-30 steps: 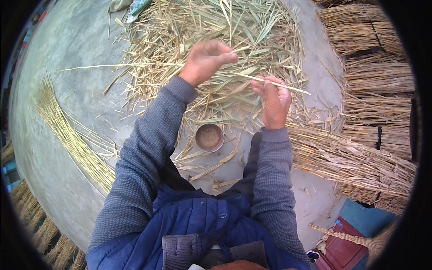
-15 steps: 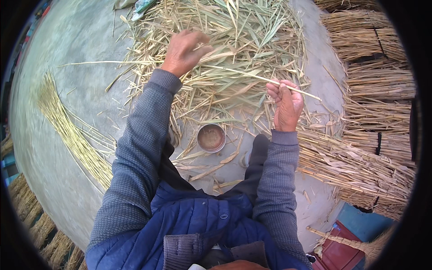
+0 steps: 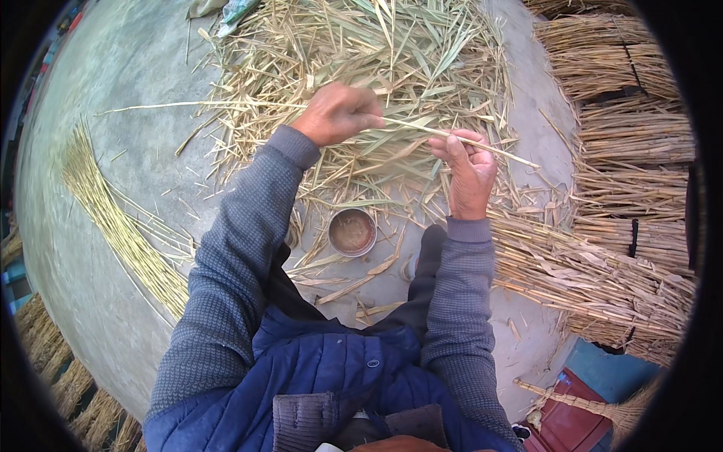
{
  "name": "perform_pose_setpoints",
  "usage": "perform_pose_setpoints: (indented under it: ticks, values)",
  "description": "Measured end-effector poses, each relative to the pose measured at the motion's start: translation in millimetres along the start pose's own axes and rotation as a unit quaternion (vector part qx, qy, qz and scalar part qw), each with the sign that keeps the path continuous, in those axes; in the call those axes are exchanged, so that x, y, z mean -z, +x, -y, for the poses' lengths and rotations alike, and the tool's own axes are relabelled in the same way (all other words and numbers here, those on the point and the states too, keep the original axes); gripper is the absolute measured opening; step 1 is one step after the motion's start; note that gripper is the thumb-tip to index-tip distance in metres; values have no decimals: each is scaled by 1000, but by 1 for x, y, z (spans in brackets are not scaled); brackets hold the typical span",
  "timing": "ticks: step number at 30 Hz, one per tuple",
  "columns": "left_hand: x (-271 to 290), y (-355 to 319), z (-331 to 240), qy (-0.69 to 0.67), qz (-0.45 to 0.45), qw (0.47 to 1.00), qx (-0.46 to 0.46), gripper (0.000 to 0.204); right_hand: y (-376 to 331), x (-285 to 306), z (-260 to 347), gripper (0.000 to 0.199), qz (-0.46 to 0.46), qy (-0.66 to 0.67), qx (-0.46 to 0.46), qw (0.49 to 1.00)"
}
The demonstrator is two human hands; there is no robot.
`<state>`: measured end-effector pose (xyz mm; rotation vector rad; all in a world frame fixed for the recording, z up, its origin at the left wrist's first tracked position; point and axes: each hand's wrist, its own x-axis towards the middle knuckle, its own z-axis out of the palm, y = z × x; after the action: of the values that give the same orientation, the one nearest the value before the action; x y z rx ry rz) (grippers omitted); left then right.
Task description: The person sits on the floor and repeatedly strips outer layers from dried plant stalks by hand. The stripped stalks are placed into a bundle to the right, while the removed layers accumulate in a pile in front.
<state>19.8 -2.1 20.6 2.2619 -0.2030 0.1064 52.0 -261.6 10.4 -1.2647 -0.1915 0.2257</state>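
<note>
Far left on the grey concrete floor (image 3: 113,68) lies a long swath of cleaned yellow stalks (image 3: 113,218), laid side by side and well apart from the hands. Next comes the left hand (image 3: 339,113), closed around a thin pale reed stalk (image 3: 422,129) that runs on leftward past the fist as a fine straight line over the floor. Below and between the forearms stands a small round metal bowl (image 3: 352,231) with brownish contents, on the floor just at the edge of the litter. The stalk crosses — slightly downward — to the right hand (image 3: 468,173), whose fingers are curled shut on it, its tip sticking out beyond. Under both hands spreads a loose heap of straw and leaves (image 3: 361,53). Rightmost — tied reed bundles (image 3: 625,151) stacked in rows.
</note>
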Motion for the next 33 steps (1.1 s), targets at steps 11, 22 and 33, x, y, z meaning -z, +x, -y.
perform_pose_setpoints:
  ticks: [11,22,33]
  values:
    - [-14,0,-2,5,5,999,-49,20,-1,-15,-9,18,-27,-31,23,999]
    - [12,-31,18,89,14,994,-55,21,37,25,-17,25,-31,-381,33,923]
    - [88,-200,85,330,50,940,72,21,62,35,-38,50,-38,-435,80,896]
